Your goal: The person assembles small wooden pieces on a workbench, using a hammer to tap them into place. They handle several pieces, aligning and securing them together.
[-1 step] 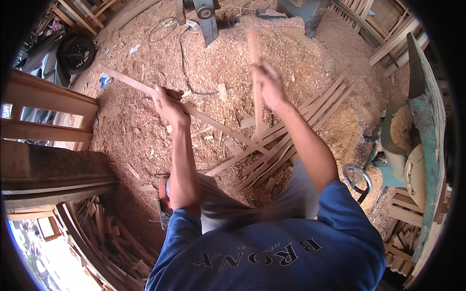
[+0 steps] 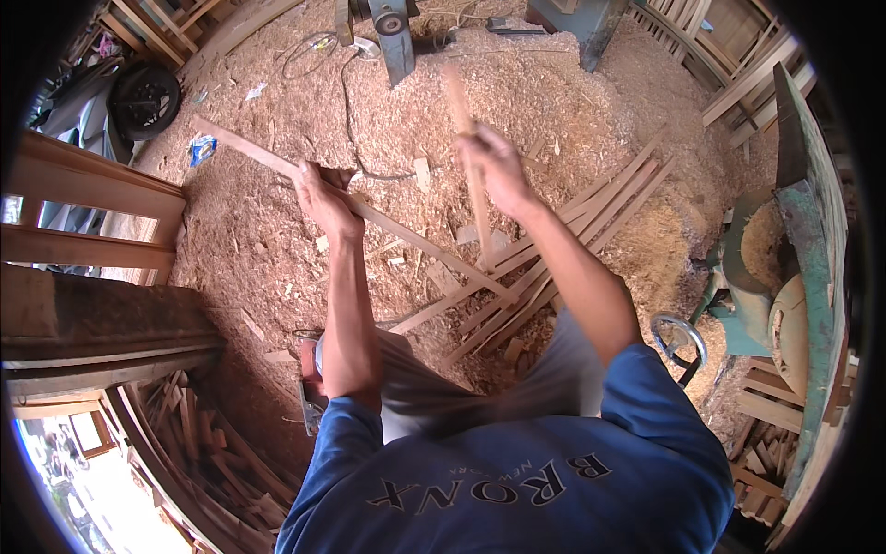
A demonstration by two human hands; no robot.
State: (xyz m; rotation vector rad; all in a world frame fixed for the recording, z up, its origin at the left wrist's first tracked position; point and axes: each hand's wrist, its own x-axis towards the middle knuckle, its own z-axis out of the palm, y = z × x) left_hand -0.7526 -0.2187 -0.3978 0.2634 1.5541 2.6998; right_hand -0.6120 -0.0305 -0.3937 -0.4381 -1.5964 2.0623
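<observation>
My left hand (image 2: 325, 201) is closed round the middle of a long, narrow wooden strip (image 2: 415, 240). That strip slants from the upper left down to the right, its near end over a heap of similar wooden strips (image 2: 604, 208). In my right hand (image 2: 498, 168), a second wooden strip (image 2: 478, 214) is gripped near its middle, pointing away from me and blurred at its far end. The two strips stay apart. The heaped strips lie on the shavings between and beyond my knees.
Wood shavings (image 2: 268, 222) cover the floor, with a black cable (image 2: 351, 129) running across. A green machine (image 2: 738, 323) with a metal handwheel (image 2: 680, 338) stands at right, a red power tool (image 2: 312, 379) by my left leg. Wooden frames (image 2: 92, 212) and a motorbike wheel (image 2: 146, 100) are at left.
My right hand and its strip have shifted left, toward my left hand, and the strip's far end leans further left. My left hand and its strip have barely moved.
</observation>
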